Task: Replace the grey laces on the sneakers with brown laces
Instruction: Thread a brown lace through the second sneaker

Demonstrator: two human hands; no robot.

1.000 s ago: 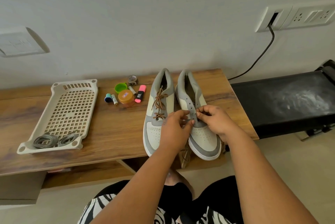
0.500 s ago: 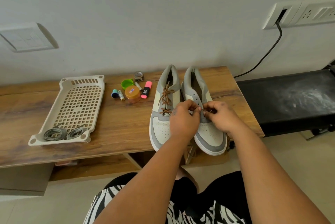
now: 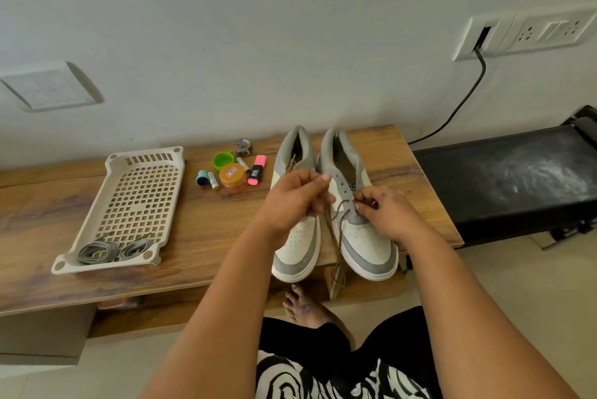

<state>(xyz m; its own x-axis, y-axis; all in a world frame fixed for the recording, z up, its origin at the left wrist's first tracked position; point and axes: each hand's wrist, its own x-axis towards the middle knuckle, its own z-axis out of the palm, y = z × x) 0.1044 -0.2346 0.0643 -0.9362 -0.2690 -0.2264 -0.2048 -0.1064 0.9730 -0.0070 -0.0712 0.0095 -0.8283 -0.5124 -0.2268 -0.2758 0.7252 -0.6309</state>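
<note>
Against a pale grey wall, a low wooden bench (image 3: 206, 237) carries everything I am working with. On it, toes toward me, stand two white-and-grey sneakers side by side. A brown lace (image 3: 339, 214) runs across the lower eyelets of the right sneaker (image 3: 361, 237), and its loose length trails down between the two shoes and over the bench's front edge. My right hand (image 3: 384, 214) pinches one end of that lace just above the sneaker's tongue, fingers curled round it. My left hand (image 3: 290, 201) is raised over the left sneaker (image 3: 297, 247), fingers curled with thumb and forefinger closed on a thin strand of the same lace. The left sneaker shows brown lacing near its collar.

Just left of the shoes sits a cluster of small things: a pink highlighter (image 3: 257, 170), an orange-lidded jar (image 3: 232, 176), a green cap (image 3: 223, 160), a roll of patterned tape (image 3: 243, 147) and two small batteries. Further left lies a beige perforated tray (image 3: 139, 201), with two coiled grey laces (image 3: 111, 249) at its near end. To the right stands a black padded seat (image 3: 504, 179), and a black cable (image 3: 458, 104) runs up to a wall socket (image 3: 529, 33).
</note>
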